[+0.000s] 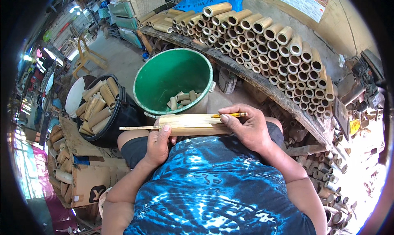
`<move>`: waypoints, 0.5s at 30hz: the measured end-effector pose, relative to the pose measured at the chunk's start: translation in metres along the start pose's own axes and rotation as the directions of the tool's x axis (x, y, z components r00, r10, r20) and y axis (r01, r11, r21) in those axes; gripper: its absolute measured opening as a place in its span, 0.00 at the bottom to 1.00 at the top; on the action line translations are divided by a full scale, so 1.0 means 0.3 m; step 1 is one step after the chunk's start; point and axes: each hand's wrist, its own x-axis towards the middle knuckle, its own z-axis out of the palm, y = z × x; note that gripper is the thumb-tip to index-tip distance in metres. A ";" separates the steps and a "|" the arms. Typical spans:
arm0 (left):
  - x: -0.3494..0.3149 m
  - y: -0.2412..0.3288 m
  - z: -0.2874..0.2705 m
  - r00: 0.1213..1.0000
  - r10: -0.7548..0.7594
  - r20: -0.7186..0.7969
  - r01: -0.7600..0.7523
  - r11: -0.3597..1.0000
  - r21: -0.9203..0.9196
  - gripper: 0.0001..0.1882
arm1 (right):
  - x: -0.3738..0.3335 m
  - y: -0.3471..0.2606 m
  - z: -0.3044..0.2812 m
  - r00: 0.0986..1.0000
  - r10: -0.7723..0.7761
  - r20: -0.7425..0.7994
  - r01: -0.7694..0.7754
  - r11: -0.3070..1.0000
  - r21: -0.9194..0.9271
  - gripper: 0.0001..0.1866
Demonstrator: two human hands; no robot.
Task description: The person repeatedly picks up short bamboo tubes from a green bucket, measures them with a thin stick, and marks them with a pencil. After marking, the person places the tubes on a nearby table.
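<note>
Across my lap lies a pale length of bamboo [188, 121], held level. My left hand [159, 146] is closed round its left part, thumb on the near side. A thin, straight bamboo strip [133, 128] runs along the piece and sticks out past its left end; the left thumb presses on it. Between the thumb and fingers of my right hand [252, 130] is a slim yellow pen [232, 115], its tip pointing left against the bamboo's upper face. The right fingers also cover the bamboo's right end.
Beyond my lap stands a green tub [141, 79] with several short bamboo pieces. A black bucket [125, 112] of bamboo pieces is left of it. Stacked bamboo tubes [283, 62] fill a wooden bench [230, 64]. A cardboard box [94, 181] sits lower left, a clamp-like machine [365, 87] right.
</note>
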 end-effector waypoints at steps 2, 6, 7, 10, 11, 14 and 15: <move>0.001 0.006 0.001 1.000 0.008 0.003 -0.008 1.000 0.017 0.21 | 0.004 0.006 0.015 0.999 -0.053 -0.011 0.053 0.998 -0.026 0.07; 0.002 0.006 0.003 1.000 0.022 0.006 -0.022 0.999 0.022 0.20 | 0.007 0.011 0.024 0.996 -0.087 -0.005 0.086 0.991 -0.103 0.05; 0.000 0.005 0.004 1.000 0.014 -0.001 -0.014 1.000 0.008 0.20 | 0.006 0.010 0.024 0.996 -0.086 0.004 0.086 0.989 -0.122 0.04; -0.003 0.004 0.003 1.000 0.026 0.002 -0.027 1.000 0.011 0.19 | 0.004 0.010 0.026 0.995 -0.095 0.025 0.098 0.980 -0.172 0.04; -0.003 0.004 0.002 1.000 0.029 0.004 -0.029 0.999 0.024 0.19 | 0.005 0.010 0.027 0.994 -0.106 0.025 0.109 0.977 -0.186 0.04; -0.002 0.006 0.001 0.999 0.031 0.010 -0.031 0.999 0.039 0.19 | 0.008 0.012 0.035 0.988 -0.157 0.002 0.154 0.966 -0.209 0.05; -0.002 0.007 0.000 0.999 0.031 0.017 -0.032 0.998 0.051 0.19 | 0.008 0.012 0.036 0.984 -0.178 -0.009 0.172 0.961 -0.214 0.05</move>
